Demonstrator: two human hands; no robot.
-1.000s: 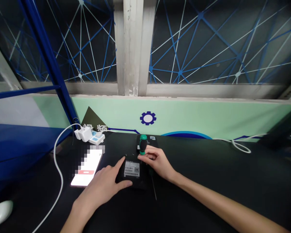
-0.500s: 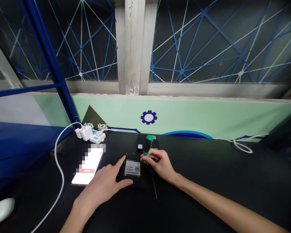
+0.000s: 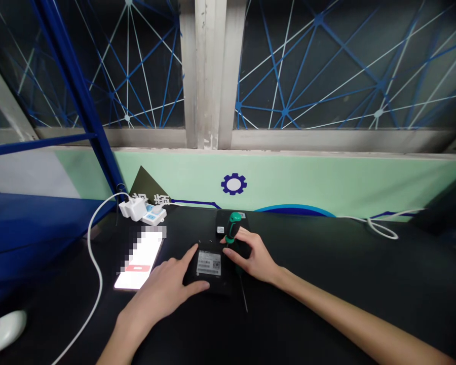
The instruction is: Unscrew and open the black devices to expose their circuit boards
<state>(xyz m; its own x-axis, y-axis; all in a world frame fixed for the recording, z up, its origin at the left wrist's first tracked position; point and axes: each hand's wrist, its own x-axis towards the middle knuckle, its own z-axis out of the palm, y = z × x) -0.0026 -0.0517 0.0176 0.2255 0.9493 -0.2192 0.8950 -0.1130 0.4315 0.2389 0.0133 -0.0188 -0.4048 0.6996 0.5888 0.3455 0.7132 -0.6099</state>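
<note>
A flat black box (image 3: 209, 285) with a white printed label lies on the black table. My left hand (image 3: 166, 284) reaches across its left side, index finger at the far left corner and thumb on the near part, gripping it. In my right hand (image 3: 253, 253) a screwdriver (image 3: 233, 226) with a green and black handle stands nearly upright, pinched low by the fingers over the box's far right corner. Its tip is hidden or too small to make out. Under and beside that hand lies a second screwdriver (image 3: 243, 292), its thin shaft pointing towards me.
Behind the screwdriver sits another black box (image 3: 221, 219) with small white labels. A lit phone (image 3: 137, 261) lies left of my left hand. Beyond it are a white power strip (image 3: 154, 215) and a white cable (image 3: 95, 258). Small screw-like bits lie behind the labelled box.
The screwdriver stays upright at the same corner, while my right fingers have shifted slightly around it. My left hand and the box keep their places.
</note>
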